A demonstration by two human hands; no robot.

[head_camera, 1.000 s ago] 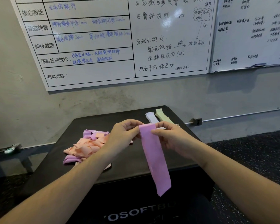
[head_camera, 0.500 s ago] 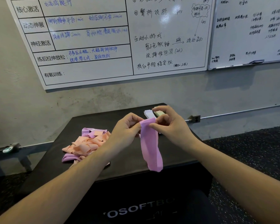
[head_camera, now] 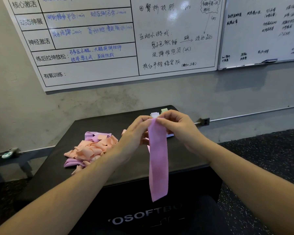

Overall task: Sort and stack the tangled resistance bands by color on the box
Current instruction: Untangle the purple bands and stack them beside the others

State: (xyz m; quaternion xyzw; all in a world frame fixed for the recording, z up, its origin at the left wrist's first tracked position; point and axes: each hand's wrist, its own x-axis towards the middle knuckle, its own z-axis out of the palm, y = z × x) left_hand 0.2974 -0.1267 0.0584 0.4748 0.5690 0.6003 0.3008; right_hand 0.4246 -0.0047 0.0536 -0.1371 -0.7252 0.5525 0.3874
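Observation:
A pink resistance band [head_camera: 158, 160] hangs straight down in front of the black soft box [head_camera: 136, 170]. My left hand [head_camera: 134, 133] and my right hand [head_camera: 178, 128] both pinch its top end, above the box's middle. On the box's left side lies a tangled pile of peach and purple bands [head_camera: 90, 148]. At the far right corner, mostly hidden behind my right hand, sit a pale lilac stack [head_camera: 154, 114] and a light green stack [head_camera: 164, 110].
The box stands against a grey wall with two whiteboards [head_camera: 109, 39] above it. A metal rail with a bracket [head_camera: 204, 121] runs along the wall. Dark speckled floor [head_camera: 265, 163] lies to the right. A small teal object [head_camera: 7, 155] sits at the left.
The pink band was partly folded up half a second ago; it now hangs at full length again. My hands have stayed at its top end.

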